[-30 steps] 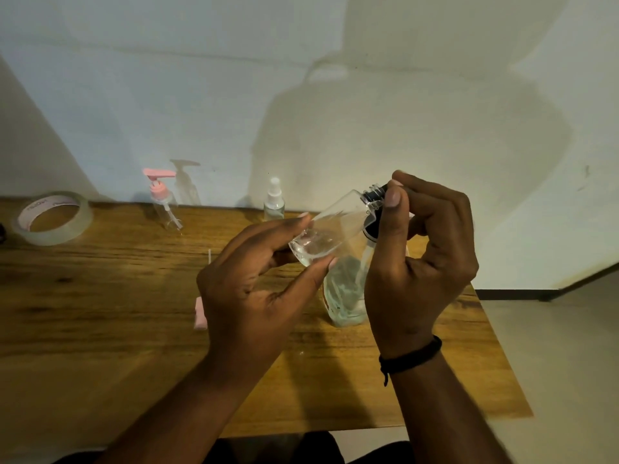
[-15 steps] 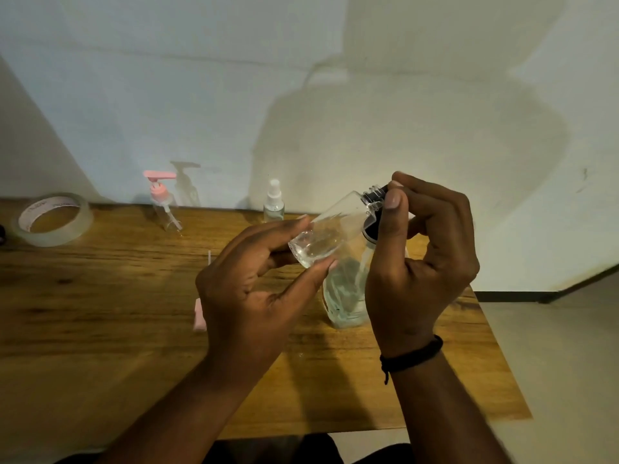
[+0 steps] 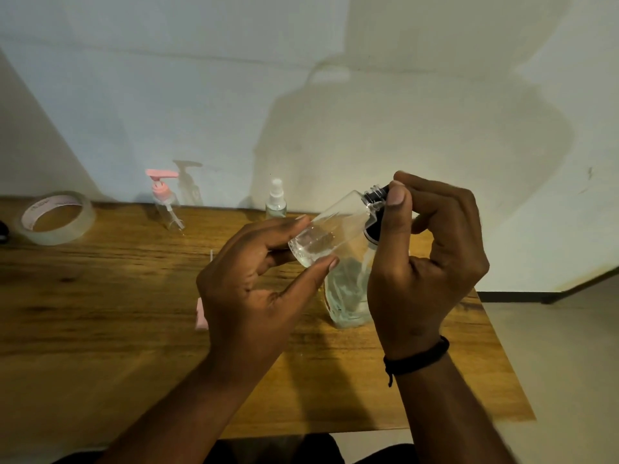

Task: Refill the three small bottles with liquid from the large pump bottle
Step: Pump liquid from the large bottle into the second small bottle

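Observation:
My left hand (image 3: 254,283) grips a small clear bottle (image 3: 330,229) by its base, tilted with its threaded open neck up and to the right; a little liquid lies in its lower end. My right hand (image 3: 428,262) curls over the black pump head (image 3: 373,231) of the large pump bottle (image 3: 348,296), thumb beside the small bottle's neck. The large bottle stands on the wooden table (image 3: 100,313), partly filled with clear liquid and partly hidden by my right hand. At the back stand a small bottle with a pink pump (image 3: 164,204) and a small white spray bottle (image 3: 276,200).
A roll of clear tape (image 3: 55,217) lies at the table's far left. A small pink piece (image 3: 201,314) lies on the table just left of my left wrist, with a thin white stick (image 3: 211,255) above it. The table's right edge drops to the floor.

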Action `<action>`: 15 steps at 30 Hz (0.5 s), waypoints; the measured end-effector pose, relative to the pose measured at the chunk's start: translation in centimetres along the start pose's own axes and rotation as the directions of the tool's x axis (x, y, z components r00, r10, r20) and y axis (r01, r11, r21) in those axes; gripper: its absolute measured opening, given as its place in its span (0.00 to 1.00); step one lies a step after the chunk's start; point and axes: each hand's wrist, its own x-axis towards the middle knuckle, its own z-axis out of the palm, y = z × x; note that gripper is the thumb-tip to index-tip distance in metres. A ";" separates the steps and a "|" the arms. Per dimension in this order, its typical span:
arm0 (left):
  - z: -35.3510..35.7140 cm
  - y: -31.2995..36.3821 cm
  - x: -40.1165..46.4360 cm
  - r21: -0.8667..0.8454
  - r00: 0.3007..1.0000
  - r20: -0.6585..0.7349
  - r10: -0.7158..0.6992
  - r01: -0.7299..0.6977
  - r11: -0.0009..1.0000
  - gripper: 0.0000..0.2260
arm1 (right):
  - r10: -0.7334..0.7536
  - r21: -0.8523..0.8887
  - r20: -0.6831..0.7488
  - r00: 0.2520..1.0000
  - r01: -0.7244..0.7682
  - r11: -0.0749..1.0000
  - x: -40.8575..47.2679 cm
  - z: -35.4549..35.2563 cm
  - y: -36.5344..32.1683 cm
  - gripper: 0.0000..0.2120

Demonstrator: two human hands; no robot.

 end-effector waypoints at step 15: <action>0.1 0.0 -0.1 -0.013 1.000 -0.006 -0.009 0.009 1.000 0.19 | -0.015 -0.024 0.012 1.000 0.015 1.000 0.0 0.0 0.2 0.06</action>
